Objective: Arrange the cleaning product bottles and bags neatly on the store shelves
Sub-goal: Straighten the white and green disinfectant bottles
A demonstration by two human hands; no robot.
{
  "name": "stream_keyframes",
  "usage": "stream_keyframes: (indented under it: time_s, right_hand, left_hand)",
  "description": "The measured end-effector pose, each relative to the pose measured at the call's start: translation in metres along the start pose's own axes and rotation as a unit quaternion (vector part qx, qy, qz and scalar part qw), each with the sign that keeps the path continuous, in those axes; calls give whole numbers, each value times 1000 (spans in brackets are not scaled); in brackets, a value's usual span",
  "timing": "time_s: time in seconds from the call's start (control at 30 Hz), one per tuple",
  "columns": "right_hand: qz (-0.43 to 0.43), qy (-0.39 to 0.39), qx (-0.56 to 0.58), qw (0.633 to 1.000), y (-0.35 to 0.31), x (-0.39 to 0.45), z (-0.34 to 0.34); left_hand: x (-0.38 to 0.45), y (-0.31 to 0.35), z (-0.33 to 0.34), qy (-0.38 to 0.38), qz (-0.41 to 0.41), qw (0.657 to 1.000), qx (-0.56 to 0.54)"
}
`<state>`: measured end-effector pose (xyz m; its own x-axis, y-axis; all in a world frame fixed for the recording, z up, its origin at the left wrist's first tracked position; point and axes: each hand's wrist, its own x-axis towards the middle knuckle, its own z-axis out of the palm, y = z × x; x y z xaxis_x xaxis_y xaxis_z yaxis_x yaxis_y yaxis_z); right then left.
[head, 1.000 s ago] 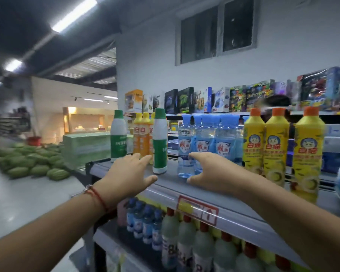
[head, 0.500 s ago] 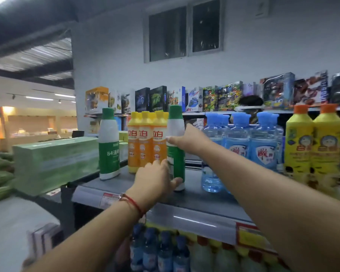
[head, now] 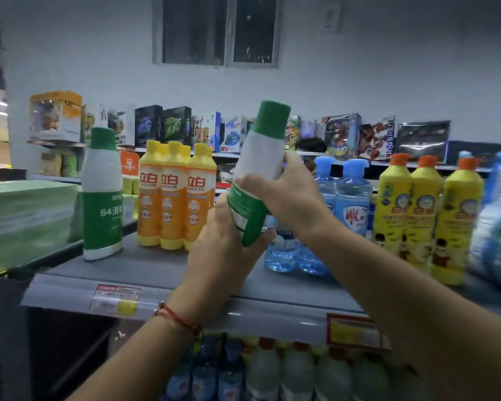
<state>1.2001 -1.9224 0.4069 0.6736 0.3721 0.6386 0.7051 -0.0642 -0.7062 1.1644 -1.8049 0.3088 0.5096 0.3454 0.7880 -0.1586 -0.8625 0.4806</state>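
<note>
My fingers point(head: 245, 180) of the right hand point(head: 287, 195) are wrapped round the waist of the green-capped white disinfectant bottle point(head: 258, 169), and the left hand point(head: 226, 244) is clenched on its green base from below. A second ago both hands were only reaching, palms open, over the shelf point(head: 156, 267); half a second ago the right had touched the bottle's shoulder while it stood upright. Now the bottle is off the shelf, held in the air with its cap tipped toward 1 o'clock, above the gap between the orange dish-soap bottles point(head: 174, 198) at its 9 o'clock and the blue-capped clear bottles point(head: 342, 206) at its 3 o'clock.

So I judge the pick is done and the placing is open. Its twin, the other green-capped bottle point(head: 102, 195), stands alone at the shelf's left end, well apart beyond the orange group, so I would carry this one toward 9 o'clock and stand it just beside that one, label forward. The yellow orange-capped bottles point(head: 428, 215) at the far 3 o'clock look ordered already. The risk I see is clipping the orange caps on the way across
</note>
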Motion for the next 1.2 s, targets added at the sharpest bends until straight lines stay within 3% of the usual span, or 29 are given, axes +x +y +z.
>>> stream_keyframes:
  time_s: [0.13, 0.3, 0.43, 0.53, 0.67, 0.77, 0.87, 0.93, 1.1, 1.2]
  right_hand:
    - [0, -11, 71, 997, -1, -54, -52]
    - [37, -35, 108, 993, 27, -138, -134]
    - [138, -17, 193, 971, 69, -233, -193]
    - [278, 20, 274, 920, 102, -320, -231]
    - [404, 141, 310, 849, 129, -437, -281]
    - [452, 215, 327, 801, 134, -520, -313]
    - [455, 251, 304, 798, 129, -584, -341]
    - [444, 263, 282, 809, 124, -614, -356]
    - [443, 338, 89, 826, 113, -640, -387]
    - [443, 316, -80, 835, 111, -648, -399]
  left_hand:
    - [-34, 48, -7, -18, 42, 996, -73]
    - [-103, 117, 9, -141, 39, 961, -237]
    - [-181, 175, 47, -300, -32, 863, -406]
    - [-253, 215, 85, -402, -98, 771, -485]
    - [-359, 265, 122, -462, -191, 713, -493]
    - [-424, 292, 141, -502, -226, 694, -463]
    - [-474, 314, 159, -521, -224, 716, -409]
    - [-499, 330, 170, -530, -247, 704, -402]
    - [-520, 388, 189, -593, -359, 550, -466]
    - [-518, 418, 207, -612, -461, 442, -467]
